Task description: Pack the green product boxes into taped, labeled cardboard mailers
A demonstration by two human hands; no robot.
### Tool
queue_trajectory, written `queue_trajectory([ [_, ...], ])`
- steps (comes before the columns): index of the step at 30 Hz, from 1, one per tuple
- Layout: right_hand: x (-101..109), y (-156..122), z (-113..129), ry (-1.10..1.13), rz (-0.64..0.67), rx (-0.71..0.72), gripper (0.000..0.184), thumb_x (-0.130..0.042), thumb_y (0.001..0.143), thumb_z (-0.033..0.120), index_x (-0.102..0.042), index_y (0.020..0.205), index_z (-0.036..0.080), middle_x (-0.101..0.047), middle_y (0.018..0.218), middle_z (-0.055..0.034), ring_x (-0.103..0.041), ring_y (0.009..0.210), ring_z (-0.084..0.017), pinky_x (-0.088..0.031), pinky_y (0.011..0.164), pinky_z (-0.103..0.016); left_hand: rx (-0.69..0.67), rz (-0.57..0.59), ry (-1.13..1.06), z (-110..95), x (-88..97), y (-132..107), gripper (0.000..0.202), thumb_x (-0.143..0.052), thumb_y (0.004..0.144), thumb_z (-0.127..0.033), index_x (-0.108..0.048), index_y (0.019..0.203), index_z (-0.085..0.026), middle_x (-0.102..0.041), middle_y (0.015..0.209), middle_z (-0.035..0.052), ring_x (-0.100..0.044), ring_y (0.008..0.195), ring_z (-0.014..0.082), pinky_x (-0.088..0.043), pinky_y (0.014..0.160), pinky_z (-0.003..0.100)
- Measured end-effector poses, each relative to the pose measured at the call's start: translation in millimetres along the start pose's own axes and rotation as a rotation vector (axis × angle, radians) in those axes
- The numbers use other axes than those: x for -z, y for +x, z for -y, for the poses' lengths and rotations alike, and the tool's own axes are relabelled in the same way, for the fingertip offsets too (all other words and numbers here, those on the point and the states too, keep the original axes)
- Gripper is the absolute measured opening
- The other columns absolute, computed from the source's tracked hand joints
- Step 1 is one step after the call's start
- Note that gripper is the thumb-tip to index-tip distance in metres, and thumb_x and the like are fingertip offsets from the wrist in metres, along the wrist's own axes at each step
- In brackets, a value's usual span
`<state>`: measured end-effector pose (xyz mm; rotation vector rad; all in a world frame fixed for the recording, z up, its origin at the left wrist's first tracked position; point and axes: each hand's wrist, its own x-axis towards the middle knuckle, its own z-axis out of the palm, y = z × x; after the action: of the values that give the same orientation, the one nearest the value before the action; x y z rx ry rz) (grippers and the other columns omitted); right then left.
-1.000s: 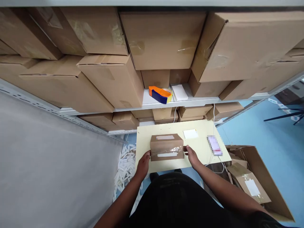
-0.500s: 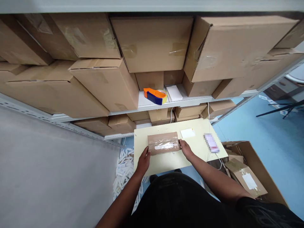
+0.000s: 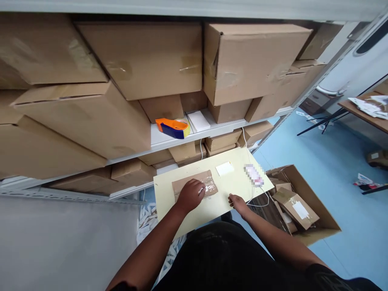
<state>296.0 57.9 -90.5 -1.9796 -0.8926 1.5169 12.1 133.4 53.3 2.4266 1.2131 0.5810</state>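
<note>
The taped parcel lies on the counter, its white label partly under the left hand. The right hand curls near the front edge. Whether either grip is closed, I cannot tell; lettering is illegible.

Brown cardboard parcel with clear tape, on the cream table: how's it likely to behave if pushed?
The brown cardboard parcel is probably fairly stiff, since its visible edges look straight. It's unlikely to roll, being flat-sided and lying low on the cream table. The shiny clear tape may feel slicker than bare cardboard. Weight can't be judged.
</note>
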Motion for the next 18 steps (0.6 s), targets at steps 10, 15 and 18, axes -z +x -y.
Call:
queue_trajectory([
  [10,58.3,53.4,-8.1,-0.067,0.215,0.043,0.038,-0.059,0.084,0.056,-0.065,0.079,0.019,-0.067,0.076,-0.0029,-0.061,0.068,-0.017,-0.047,0.068,-0.029,0.216,0.587,0.216,-26.9,-144.1,184.1,0.017,-0.062,0.088,-0.025,-0.073,0.098,-0.018,-0.071,0.108,0.0135,-0.065,0.105,0.0295,-0.051,0.086,0.039],
  [15,92.6,68.8,-18.6,-0.179,0.337,0.037,0.032,-0.060,0.086,0.051,-0.069,0.082,0.020,-0.068,0.076,-0.0021,-0.062,0.072,-0.018,-0.046,0.068,-0.027,0.264,0.558,0.205,-10.9,-213.6,238.1,0.025,-0.052,0.097,-0.027,-0.070,0.111,-0.016,-0.066,0.122,0.0166,-0.059,0.116,0.0305,-0.048,0.095,0.041],
  [18,108.0,76.8,-23.7,-0.194,0.359,0.027,0.029,-0.058,0.087,0.048,-0.069,0.083,0.021,-0.068,0.079,-0.0020,-0.064,0.074,-0.018,-0.046,0.069,-0.027,0.289,0.536,0.204,-5.4,-241.4,253.0,0.031,-0.059,0.096,-0.037,-0.067,0.117,-0.016,-0.062,0.126,0.0177,-0.054,0.120,0.0333,-0.045,0.100,0.044],
])
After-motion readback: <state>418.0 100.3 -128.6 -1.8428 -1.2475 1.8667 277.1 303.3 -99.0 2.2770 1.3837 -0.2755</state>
